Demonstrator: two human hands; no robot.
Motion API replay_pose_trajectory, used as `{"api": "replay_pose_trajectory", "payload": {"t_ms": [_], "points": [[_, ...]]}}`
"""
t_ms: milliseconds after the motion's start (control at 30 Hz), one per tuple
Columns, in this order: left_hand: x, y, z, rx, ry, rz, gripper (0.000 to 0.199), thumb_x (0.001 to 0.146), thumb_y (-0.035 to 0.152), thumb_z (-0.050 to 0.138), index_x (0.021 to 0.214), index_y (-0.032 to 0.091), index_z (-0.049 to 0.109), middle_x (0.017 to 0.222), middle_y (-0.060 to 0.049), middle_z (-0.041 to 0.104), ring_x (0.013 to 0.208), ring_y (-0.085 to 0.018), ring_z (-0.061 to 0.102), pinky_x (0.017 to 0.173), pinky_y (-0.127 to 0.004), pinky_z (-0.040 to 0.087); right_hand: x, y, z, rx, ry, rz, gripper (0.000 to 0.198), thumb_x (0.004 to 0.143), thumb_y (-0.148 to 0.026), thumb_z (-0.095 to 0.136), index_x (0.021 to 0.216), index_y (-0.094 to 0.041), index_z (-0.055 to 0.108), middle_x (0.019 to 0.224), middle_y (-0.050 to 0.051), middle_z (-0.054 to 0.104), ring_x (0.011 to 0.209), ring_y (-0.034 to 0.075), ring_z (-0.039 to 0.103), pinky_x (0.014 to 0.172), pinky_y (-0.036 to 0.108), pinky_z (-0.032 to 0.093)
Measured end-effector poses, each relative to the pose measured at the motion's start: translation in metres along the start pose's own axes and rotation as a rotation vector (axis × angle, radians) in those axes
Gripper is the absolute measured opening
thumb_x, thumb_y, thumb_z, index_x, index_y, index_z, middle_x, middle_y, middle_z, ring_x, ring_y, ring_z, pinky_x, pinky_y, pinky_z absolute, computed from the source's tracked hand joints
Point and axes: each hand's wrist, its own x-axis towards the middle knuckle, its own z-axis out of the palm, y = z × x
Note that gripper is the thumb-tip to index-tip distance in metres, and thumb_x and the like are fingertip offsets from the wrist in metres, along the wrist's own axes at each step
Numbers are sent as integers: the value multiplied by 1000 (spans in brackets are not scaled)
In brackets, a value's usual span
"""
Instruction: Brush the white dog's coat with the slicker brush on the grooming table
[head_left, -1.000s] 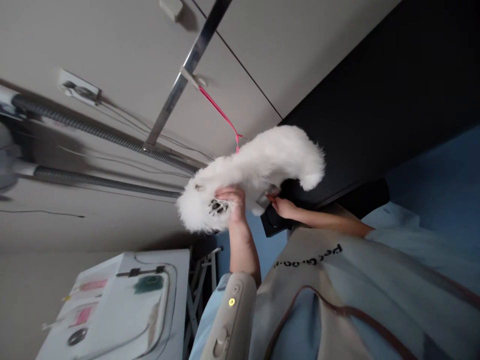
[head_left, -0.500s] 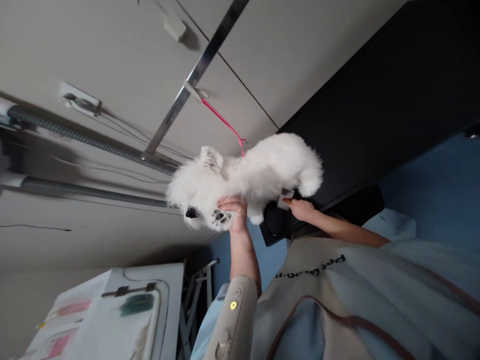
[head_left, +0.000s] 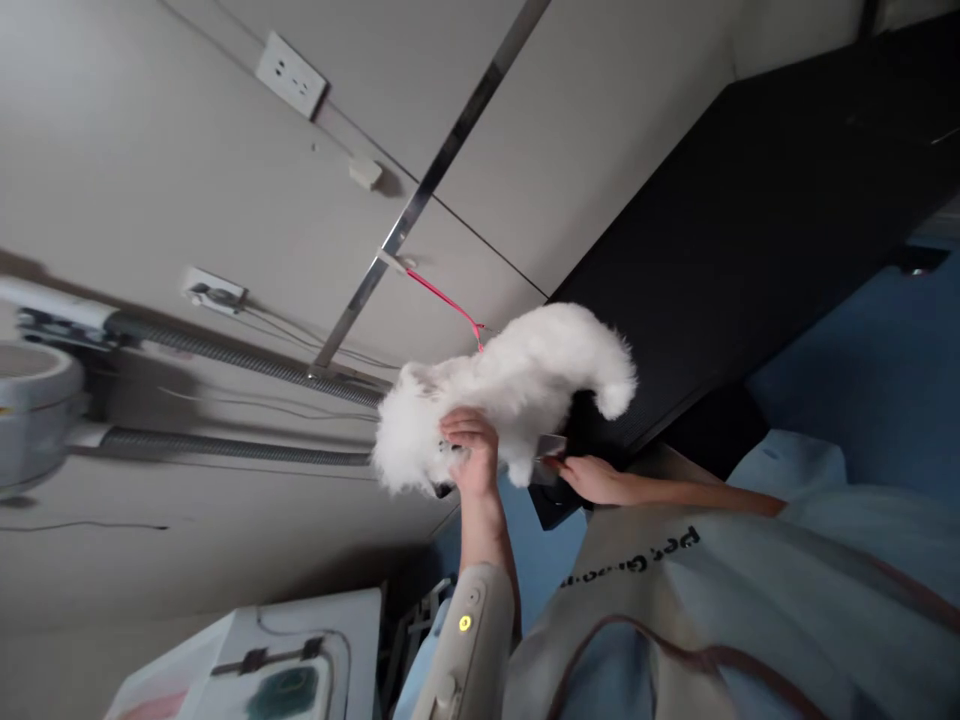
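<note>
A fluffy white dog (head_left: 540, 360) stands on a black tabletop (head_left: 675, 250), its head turned toward the left of the view. My left hand (head_left: 476, 455) is closed around one of its front paws, beside the head. The paw is mostly hidden by my fingers. My right hand (head_left: 592, 480) grips the handle of a slicker brush (head_left: 550, 452), whose flat head is close to the dog's legs and underside. I cannot tell whether the bristles touch the fur. A red leash (head_left: 442, 295) runs from the dog's neck area to a metal bar (head_left: 420, 195).
Behind the dog is a pale wall with sockets (head_left: 292, 75) and cables. Grey ribbed hoses (head_left: 240, 445) run to a round white machine (head_left: 37, 415) at the left. A white cabinet (head_left: 352, 630) stands at lower left. Blue floor (head_left: 862, 360) shows at right.
The camera view has shifted, so the scene sits lower. The dog's head has turned, hiding most of its muzzle. My right hand has moved the brush left, toward the front legs.
</note>
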Motion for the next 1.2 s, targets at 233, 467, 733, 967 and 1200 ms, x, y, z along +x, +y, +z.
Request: {"api": "replay_pose_trajectory", "payload": {"t_ms": [233, 467, 733, 967, 1200], "points": [[-7, -4, 7, 452, 112, 143, 15, 86, 4, 57, 85, 19, 54, 72, 2, 64, 53, -5, 54, 50, -11, 44, 14, 4, -29, -22, 150, 7, 39, 107, -35, 34, 125, -15, 63, 120, 17, 72, 110, 29, 69, 88, 34, 49], [-12, -7, 12, 646, -18, 158, 21, 84, 1, 59, 78, 20, 49, 65, 5, 53, 51, -5, 45, 49, -10, 40, 12, -6, -21, 9, 140, -111, 37, 106, -40, 38, 117, -20, 68, 112, 12, 75, 106, 27, 71, 86, 32, 49], [-21, -6, 14, 654, 81, 183, 18, 90, 12, 59, 77, 20, 48, 60, 5, 46, 48, -7, 37, 50, -16, 40, 11, 24, -16, -72, 23, 71, 42, 106, -36, 37, 108, -12, 71, 101, 18, 76, 96, 29, 73, 78, 33, 51], [-24, -14, 18, 545, 77, 35, 22, 89, 15, 64, 77, 20, 46, 57, 7, 40, 45, -4, 29, 43, -9, 33, 38, 15, -39, 24, 205, -176, 29, 103, -36, 45, 115, -19, 65, 112, 12, 74, 108, 27, 69, 92, 33, 47], [-35, -30, 7, 347, 153, -92, 20, 87, 13, 68, 78, 20, 52, 58, 5, 46, 46, -5, 36, 45, -12, 37, 32, 58, -26, 484, 85, 120, 52, 105, -54, 26, 100, -18, 63, 87, 10, 72, 73, 20, 70, 65, 29, 53]]}}
